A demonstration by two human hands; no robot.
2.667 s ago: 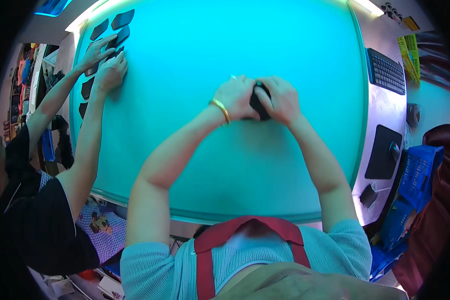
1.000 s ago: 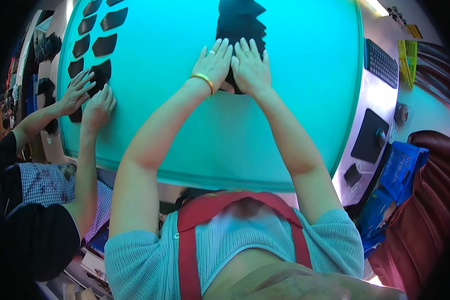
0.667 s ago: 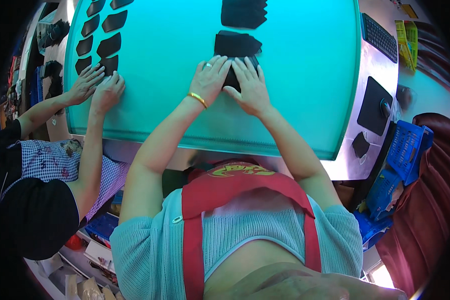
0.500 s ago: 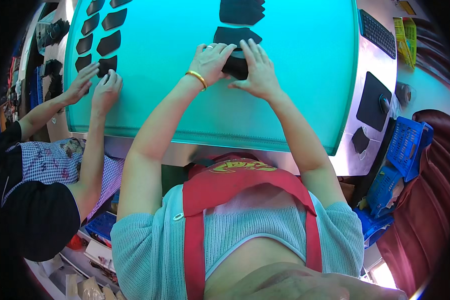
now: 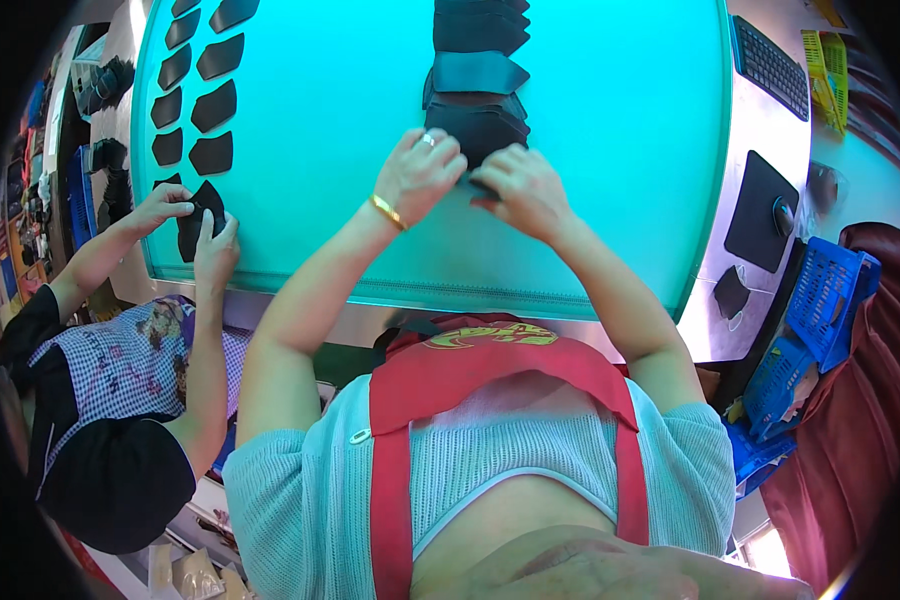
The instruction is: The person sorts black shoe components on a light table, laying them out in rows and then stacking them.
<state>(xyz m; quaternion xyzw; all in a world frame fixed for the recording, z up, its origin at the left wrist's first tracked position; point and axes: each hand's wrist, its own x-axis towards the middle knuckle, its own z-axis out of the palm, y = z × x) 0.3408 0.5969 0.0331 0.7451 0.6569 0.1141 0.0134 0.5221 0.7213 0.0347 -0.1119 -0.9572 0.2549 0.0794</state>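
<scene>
2 hands meet over a dark, flat cut piece (image 5: 478,135) at the near end of a column of such pieces on the turquoise worktop (image 5: 610,150). The left hand (image 5: 420,175), with a ring and a gold bracelet (image 5: 386,212) at the wrist, has its fingers curled down onto the piece's left edge, and the right hand (image 5: 522,188) pinches the piece's near corner between thumb and fingertips. Whether the piece is lifted or lies flat under the fingers cannot be told.

Beyond it, the stack of dark pieces (image 5: 475,50) runs away up the worktop, each one overlapping the next. From this grip, the likely slip is dragging: a pull on the near piece may tug the one beneath it and skew the whole column, since the layers touch. A pinch that takes 2 layers instead of 1 is another risk, as the edges lie close together and share one colour.

To the left, a co-worker's hands (image 5: 195,225) press on another dark piece (image 5: 198,215) at the worktop's edge, below 2 rows of separate dark shapes (image 5: 195,95). These are well apart from the column, so a clash seems unlikely.

On the right sit a keyboard (image 5: 770,65), a mouse on a dark pad (image 5: 760,210) and a blue basket (image 5: 820,310).
</scene>
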